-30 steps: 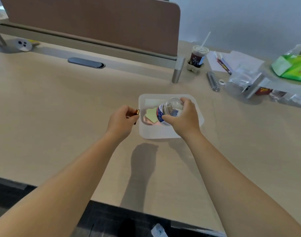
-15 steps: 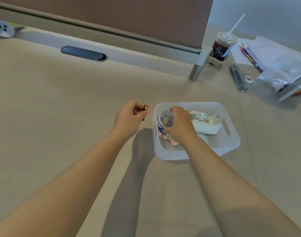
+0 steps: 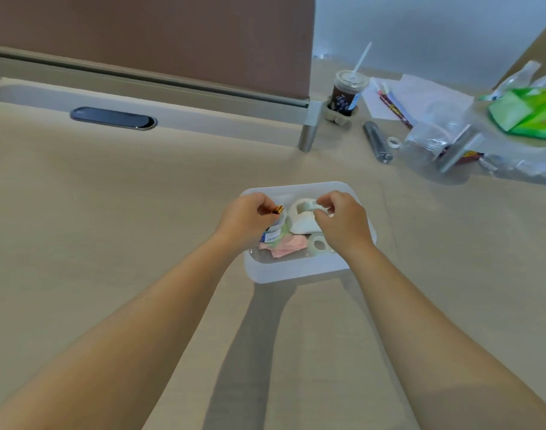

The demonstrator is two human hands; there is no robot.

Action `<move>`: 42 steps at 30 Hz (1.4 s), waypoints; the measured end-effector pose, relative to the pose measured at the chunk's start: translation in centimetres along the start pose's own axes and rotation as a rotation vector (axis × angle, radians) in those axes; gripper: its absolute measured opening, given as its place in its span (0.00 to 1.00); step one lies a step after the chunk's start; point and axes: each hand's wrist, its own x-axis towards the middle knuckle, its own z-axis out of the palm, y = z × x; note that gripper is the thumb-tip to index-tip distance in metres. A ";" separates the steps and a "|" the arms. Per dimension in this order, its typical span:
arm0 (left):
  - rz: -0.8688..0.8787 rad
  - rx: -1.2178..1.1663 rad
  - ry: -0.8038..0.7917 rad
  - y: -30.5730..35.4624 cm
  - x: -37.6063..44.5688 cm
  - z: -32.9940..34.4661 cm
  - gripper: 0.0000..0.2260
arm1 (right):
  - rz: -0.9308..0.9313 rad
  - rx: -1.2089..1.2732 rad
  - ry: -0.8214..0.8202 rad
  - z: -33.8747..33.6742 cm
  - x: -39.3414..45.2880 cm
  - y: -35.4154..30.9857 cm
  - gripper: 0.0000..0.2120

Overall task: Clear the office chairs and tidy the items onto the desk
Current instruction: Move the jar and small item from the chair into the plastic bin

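right hand (image 3: 343,225): off jar (image 3: 273,232), now at tape dispenser (image 3: 302,217) | left hand (image 3: 247,221): moved over bin (image 3: 296,270)

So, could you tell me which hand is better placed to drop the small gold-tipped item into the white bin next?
Left. The left hand already pinches the gold-tipped item directly above the white bin, while the right hand is busy at the tape dispenser.

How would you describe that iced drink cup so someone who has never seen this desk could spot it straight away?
Follow the brown divider panel along the back of the desk to its right end, where a metal post meets the desktop. Just right of that post stands the drink cup, in a cardboard holder. It is the only upright thing with dark liquid, a clear lid and a white straw; its neighbours are flat papers and plastic bags.
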 end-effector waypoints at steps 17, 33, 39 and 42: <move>0.064 0.142 0.038 3.4 -1.3 3.3 0.08 | 0.153 0.198 0.085 -4.1 -3.9 4.0 0.10; -0.161 -0.064 0.512 1.1 -23.8 2.8 0.08 | -0.312 0.341 -0.278 -3.3 -17.6 -1.1 0.04; -0.313 -0.092 0.695 -2.8 -34.0 1.2 0.07 | -0.422 0.340 -0.492 0.8 -24.9 -4.7 0.08; -0.383 -0.093 0.775 -4.4 -38.5 0.1 0.06 | -0.457 0.364 -0.579 2.7 -28.6 -6.6 0.05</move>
